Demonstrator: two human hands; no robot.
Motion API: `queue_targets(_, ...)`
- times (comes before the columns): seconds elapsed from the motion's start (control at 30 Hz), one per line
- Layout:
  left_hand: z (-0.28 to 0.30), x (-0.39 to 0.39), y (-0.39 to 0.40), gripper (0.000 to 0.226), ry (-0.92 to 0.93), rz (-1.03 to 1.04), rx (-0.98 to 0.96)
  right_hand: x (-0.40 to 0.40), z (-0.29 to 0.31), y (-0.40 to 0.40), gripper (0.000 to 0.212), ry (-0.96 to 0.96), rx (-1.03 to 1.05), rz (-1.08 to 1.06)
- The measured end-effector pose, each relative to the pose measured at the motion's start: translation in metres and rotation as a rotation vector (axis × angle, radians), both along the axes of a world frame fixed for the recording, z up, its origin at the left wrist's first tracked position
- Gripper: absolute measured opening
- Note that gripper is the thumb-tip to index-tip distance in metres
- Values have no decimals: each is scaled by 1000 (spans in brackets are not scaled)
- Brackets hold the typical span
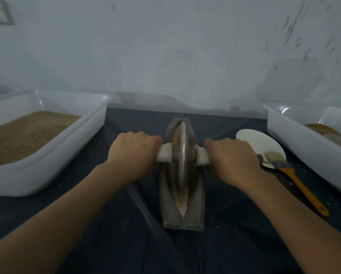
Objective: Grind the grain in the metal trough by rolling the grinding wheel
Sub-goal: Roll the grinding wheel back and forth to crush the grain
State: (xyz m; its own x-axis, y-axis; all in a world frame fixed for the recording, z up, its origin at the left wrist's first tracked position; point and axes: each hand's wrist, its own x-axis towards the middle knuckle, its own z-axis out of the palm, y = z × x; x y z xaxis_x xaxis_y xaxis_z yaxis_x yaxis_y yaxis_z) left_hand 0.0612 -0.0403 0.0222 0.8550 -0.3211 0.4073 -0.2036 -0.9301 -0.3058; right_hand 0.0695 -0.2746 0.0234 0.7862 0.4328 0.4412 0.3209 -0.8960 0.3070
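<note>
One head-worn camera, looking forward and down

It sits close above a dark table [234,244], facing the pale wall [165,46] behind; both forearms reach in from the bottom corners.

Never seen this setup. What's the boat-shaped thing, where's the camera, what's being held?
One picture, from a camera worn on the person's head, looking down at their own arms. The boat-shaped thing is a metal trough holding grain. A grinding wheel stands on edge in its groove. The left hand and right hand each grip a white-wrapped axle handle. On the dark cloth: a left tub of brown meal, a right tub, a white plate and a brush.
</note>
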Motion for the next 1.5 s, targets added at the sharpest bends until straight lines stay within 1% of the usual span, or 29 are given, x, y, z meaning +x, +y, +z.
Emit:
queue_targets(0.1, -7, 25, -4, 25, -74, 27, -21, 29, -5, 5, 34, -38, 23, -39)
queue_targets(0.2, -9, 40, -5, 22, -90, 35, -57, 42, -5, 8, 32, -58, 8, -40)
queue_targets(0.3, -4, 35, -5, 19, -14, 17, -61, 32, 1, 8, 23, 13, 24, -36)
queue_targets(0.4, 3, 12, 0, 16, 102, -27, -54, 2, 9, 3, 24, 132, 34, 19)
queue_targets(0.47, 5, -7, 8, 16, 113, -78, -49, -22, 14, -2, 24, 158, 26, 68)
queue_targets(0.53, 5, -20, 14, 17, 91, -121, -57, -39, 18, -4, 30, 101, 10, 104)
queue_targets(0.6, 2, -24, 15, 17, 25, -118, -25, -41, 18, -4, 32, 76, -4, 99)
queue_targets(0.7, -2, -10, 7, 22, -65, -47, 20, -17, 13, 0, 28, 143, 28, 36)
queue_targets(0.8, -6, 19, 1, 21, -73, 8, -4, 17, 7, 6, 22, 155, 55, 0)
queue_targets(0.87, -7, 37, -2, 18, -99, 10, -26, 35, 4, 8, 24, 132, 77, -16)
queue_targets(1.0, -6, 46, -4, 15, -95, 6, -41, 39, 5, 10, 26, 78, 75, -32)
queue_targets(1.17, -6, 7, 5, 26, -24, -21, -63, -5, 12, 5, 22, 95, 16, 36)
queue_targets(1.3, 1, -27, 11, 51, -127, -127, 62, -41, 15, -1, 19, 49, -12, 98)
queue_targets(1.37, 0, -27, 11, 54, -149, -127, 62, -43, 15, -2, 21, 33, -23, 71)
queue_targets(1.43, -7, -15, 9, 46, -146, -106, 45, -30, 12, 2, 25, 47, -3, 30)
queue_targets(1.5, -10, 2, 5, 32, -136, -59, -1, -8, 7, 6, 26, 51, 11, 7)
